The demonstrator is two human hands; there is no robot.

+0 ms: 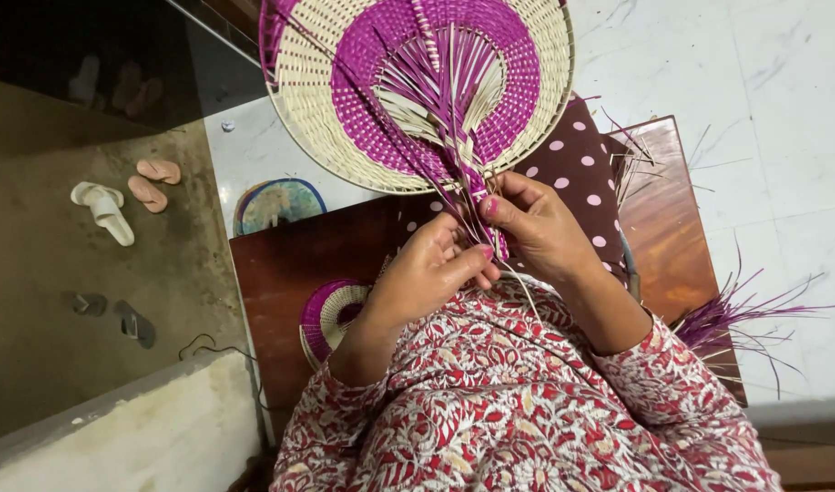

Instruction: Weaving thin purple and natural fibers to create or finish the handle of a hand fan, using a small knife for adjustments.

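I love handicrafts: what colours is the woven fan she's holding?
The woven fan has magenta-purple and cream bands, seen best in the head view.

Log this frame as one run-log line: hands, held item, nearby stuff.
left hand: grip on strip bundle | right hand: pinching strips at base of woven fan | nearby: small woven piece, loose purple strips, wooden board

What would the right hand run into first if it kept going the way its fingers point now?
The right hand points left, toward the bundled purple and cream strips at the woven fan's base, which it already pinches. Just beyond sit the left hand's fingertips.
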